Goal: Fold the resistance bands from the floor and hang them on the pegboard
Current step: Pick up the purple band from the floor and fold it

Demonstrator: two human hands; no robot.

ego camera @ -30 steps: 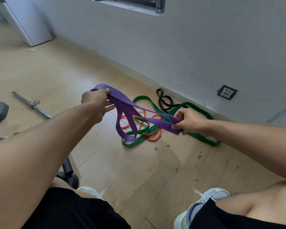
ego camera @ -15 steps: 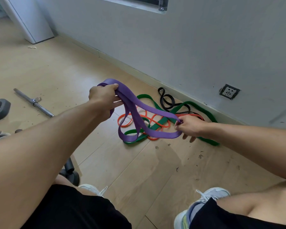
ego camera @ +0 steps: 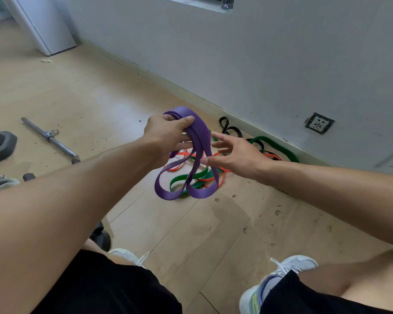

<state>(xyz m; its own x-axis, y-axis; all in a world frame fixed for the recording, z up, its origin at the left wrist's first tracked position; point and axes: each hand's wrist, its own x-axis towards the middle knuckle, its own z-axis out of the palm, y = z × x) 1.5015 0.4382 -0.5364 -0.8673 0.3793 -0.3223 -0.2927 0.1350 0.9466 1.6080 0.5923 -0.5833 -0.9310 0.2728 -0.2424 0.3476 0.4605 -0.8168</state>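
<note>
Head view looks down past both forearms at a wooden floor (ego camera: 82,96) beside a grey wall (ego camera: 281,64). Left hand (ego camera: 166,134) grips the folded top of a purple band (ego camera: 196,141), its fingers (ego camera: 183,120) curled over the bunched layers, and the band hangs below the fist in two loops above the floor. Right hand (ego camera: 234,152) is spread just beside the band with its fingers straight and holds nothing; whether the thumb tip touches a hanging strand cannot be told. Behind the loops, a green band (ego camera: 279,145), an orange band (ego camera: 222,169) and a black band (ego camera: 230,130) lie tangled on the floor against the skirting. A metal bar (ego camera: 51,139) lies on the floor to the left, and a wall socket (ego camera: 319,123) sits low on the wall.
</note>
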